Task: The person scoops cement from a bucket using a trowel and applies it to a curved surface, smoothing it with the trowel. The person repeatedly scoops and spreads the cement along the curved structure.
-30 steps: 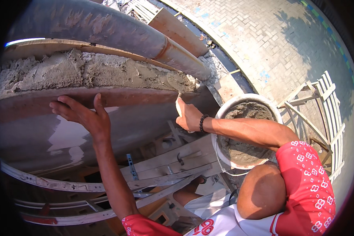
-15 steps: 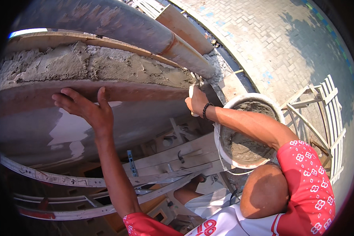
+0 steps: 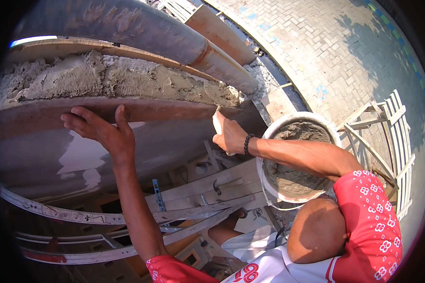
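Note:
Rough grey mortar [image 3: 141,75] lies in a long band on top of the wall. Along its near side runs a reddish-brown board [image 3: 170,110]. My left hand [image 3: 101,127] is open against this board, its fingers and thumb spread, holding nothing. At the right end of the band, my right hand [image 3: 231,134] is closed round the pale handle [image 3: 217,123] of a trowel. The trowel's thin blade points up to the mortar and is hard to make out. Beneath my right forearm stands a white bucket [image 3: 265,177] with wet mortar [image 3: 292,177] in it.
A large grey pipe [image 3: 141,33] slants close behind the mortar band. Below my arms are a ladder [image 3: 99,218], wooden planks [image 3: 236,181] with a hammer [image 3: 216,187] on them, and a blue level [image 3: 158,195]. A wooden slatted frame [image 3: 399,155] stands on the paving at right.
My right hand has drawn back slightly left and down with the trowel, off the band's right end. The mortar there looks somewhat smoother. My left hand has hardly moved.

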Tool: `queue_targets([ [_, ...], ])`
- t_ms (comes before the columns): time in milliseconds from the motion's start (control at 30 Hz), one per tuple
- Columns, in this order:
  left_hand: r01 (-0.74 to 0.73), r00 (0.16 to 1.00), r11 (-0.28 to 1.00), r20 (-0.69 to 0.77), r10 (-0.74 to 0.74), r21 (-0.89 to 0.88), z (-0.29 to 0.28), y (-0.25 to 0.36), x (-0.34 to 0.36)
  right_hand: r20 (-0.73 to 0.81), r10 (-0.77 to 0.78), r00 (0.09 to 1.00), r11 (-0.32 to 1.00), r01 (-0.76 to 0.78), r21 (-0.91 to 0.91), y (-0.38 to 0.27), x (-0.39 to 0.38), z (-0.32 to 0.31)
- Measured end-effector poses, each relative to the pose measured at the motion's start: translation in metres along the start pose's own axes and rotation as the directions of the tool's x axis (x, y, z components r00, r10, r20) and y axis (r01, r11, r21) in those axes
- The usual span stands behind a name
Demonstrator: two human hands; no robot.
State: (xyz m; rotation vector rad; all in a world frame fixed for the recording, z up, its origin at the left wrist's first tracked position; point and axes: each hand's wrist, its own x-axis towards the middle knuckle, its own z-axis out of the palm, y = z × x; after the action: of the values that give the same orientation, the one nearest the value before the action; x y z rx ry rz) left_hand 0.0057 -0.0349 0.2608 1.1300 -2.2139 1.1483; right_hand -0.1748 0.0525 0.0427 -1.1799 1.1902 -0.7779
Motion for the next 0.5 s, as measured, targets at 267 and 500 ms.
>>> queue_targets([
  [267,0.008,1.0,1.0,0.004,-0.008,0.02,-0.007,-0.006,-0.002,-0.277,-0.192,0.942,0.965,0.233,0.121,0.001,-0.054,0.03],
  [500,-0.005,1.0,1.0,-0.01,0.005,-0.009,0.0,-0.001,0.0,-0.194,0.291,0.937,0.937,-0.238,0.258,0.033,0.031,0.012],
])
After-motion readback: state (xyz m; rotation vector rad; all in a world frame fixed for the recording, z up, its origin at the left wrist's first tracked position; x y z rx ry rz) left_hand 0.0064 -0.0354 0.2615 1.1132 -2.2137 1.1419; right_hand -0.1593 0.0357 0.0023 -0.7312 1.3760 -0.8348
